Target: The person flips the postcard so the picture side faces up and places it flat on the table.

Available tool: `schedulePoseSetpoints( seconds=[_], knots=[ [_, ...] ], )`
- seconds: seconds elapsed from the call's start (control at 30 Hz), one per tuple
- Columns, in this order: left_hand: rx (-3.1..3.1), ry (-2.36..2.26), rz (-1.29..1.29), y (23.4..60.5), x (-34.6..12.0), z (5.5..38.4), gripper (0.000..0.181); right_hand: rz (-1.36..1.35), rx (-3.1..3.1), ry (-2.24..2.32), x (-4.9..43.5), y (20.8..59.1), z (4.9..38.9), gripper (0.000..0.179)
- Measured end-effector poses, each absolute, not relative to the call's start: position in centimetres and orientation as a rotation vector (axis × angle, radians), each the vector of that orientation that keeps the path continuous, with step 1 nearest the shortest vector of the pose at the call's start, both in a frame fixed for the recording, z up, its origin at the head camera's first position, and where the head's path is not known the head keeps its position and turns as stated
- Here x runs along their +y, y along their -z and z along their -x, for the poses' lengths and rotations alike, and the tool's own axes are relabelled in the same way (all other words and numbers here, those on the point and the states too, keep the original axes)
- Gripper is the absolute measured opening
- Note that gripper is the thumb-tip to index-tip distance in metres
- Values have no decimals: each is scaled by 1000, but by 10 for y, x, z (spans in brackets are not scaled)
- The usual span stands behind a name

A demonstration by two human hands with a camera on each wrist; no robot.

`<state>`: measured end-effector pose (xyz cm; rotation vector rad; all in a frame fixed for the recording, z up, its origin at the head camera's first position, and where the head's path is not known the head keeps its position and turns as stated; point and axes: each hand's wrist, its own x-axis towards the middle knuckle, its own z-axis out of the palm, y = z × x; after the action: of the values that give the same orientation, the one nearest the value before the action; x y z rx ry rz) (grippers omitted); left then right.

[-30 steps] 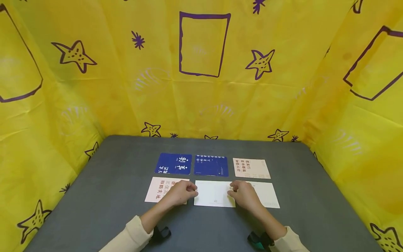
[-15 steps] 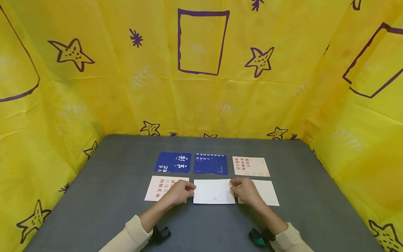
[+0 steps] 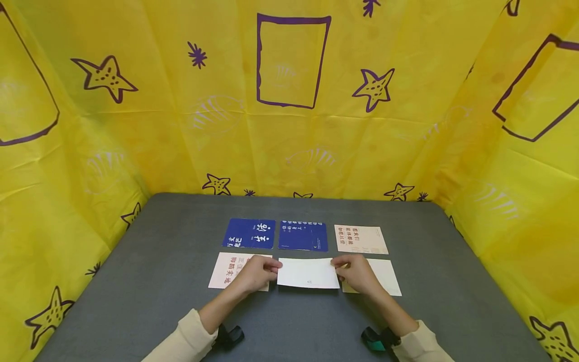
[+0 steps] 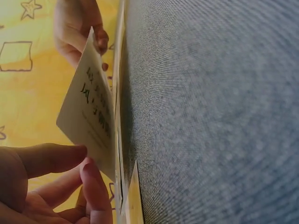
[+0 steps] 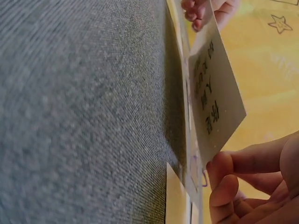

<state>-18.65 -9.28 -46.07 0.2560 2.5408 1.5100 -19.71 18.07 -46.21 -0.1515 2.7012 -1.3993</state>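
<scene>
In the head view, both hands hold a white card (image 3: 308, 274) at the middle of the near row. The left hand (image 3: 258, 271) pinches its left side between thumb and fingers; the right hand (image 3: 356, 274) pinches its right side. The wrist views show the card (image 4: 91, 105) tilted up off the dark table, with printed characters on its underside. A pink card with red characters (image 3: 221, 271) lies partly under the left forearm. To the right, another white card (image 3: 384, 276) is partly covered by the right hand.
Behind the hands lie a blue card with large white characters (image 3: 246, 234), a second blue card (image 3: 303, 237) and a pink card (image 3: 360, 240). Yellow patterned cloth (image 3: 289, 136) walls in the grey table (image 3: 289, 327) at the back and sides.
The middle white card, flat on the table a second ago, has been raised and tilted, with a shadow below its near edge. Both hands have closed their grip on its sides.
</scene>
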Motion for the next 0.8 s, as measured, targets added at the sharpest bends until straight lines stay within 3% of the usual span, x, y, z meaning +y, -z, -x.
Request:
schedulePoseSetpoints(
  seconds=[0.8],
  knots=[
    [2558,-1594,-197,457,-94,187,14,96,2664,1528,188,457,195,15]
  ],
)
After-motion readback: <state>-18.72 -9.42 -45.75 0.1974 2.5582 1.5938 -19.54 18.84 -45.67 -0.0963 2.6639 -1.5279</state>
